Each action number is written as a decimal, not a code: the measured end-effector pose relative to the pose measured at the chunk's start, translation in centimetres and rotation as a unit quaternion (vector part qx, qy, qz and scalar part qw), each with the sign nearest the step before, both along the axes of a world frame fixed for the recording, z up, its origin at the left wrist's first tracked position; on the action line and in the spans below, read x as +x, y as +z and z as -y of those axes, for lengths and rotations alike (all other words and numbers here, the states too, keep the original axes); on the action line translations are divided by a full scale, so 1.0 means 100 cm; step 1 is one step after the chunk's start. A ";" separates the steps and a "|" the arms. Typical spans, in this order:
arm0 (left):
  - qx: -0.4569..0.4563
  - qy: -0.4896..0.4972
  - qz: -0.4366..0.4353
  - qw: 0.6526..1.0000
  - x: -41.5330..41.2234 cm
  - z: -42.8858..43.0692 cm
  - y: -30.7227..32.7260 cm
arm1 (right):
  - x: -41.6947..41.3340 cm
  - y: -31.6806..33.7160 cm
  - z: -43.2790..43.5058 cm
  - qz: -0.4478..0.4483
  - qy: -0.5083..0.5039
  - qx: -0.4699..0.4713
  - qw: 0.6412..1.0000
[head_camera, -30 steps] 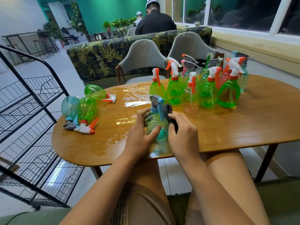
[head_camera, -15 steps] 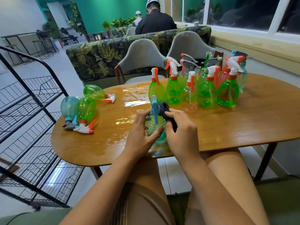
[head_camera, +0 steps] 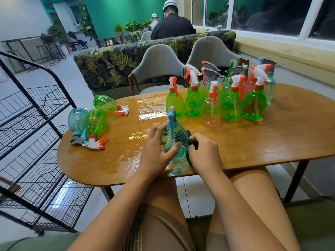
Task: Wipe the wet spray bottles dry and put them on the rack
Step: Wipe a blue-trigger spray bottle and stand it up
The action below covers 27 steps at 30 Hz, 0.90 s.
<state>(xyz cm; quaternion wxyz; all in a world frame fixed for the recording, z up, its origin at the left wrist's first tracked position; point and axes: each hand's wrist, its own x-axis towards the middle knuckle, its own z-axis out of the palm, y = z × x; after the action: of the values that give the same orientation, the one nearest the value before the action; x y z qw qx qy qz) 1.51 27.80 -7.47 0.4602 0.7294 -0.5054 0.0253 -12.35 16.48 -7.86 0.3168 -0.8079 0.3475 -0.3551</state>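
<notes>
**Cloth slips lower along the teal bottle**

Since the earlier frame the dark cloth (head_camera: 192, 143) has dropped from the sprayer head to the bottle's right flank. Left to right: the wire rack (head_camera: 34, 127) stands beside the table (head_camera: 272, 142); three bottles (head_camera: 94, 122) lie toppled near its left end, seemingly empty. The left hand (head_camera: 155, 151) grips the upright teal bottle (head_camera: 175, 142) at the near edge; the right hand (head_camera: 204, 154) presses the cloth against it. Behind, a standing cluster (head_camera: 223, 100) waits, contents unclear.

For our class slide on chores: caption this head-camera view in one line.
Left hand steadies a teal spray bottle while right hand wipes with a dark cloth.
</notes>
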 end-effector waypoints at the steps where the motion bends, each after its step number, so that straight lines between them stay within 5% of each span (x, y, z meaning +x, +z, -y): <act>1: 0.001 0.001 -0.002 1.000 0.000 0.000 0.000 | 0.000 -0.001 0.000 0.001 0.000 -0.001 1.000; 12: -0.021 0.009 -0.079 0.997 0.009 0.006 0.001 | -0.002 -0.001 -0.002 0.077 -0.019 -0.023 0.997; 27: 0.038 0.026 -0.051 0.998 0.034 0.078 0.025 | -0.002 -0.005 0.002 0.081 -0.038 -0.006 0.996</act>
<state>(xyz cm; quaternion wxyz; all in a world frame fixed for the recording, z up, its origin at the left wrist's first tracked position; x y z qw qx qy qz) 4.94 20.01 -5.01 0.4569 0.7593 -0.4630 -0.0192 -12.59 16.29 -8.31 0.3250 -0.7645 0.3492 -0.4335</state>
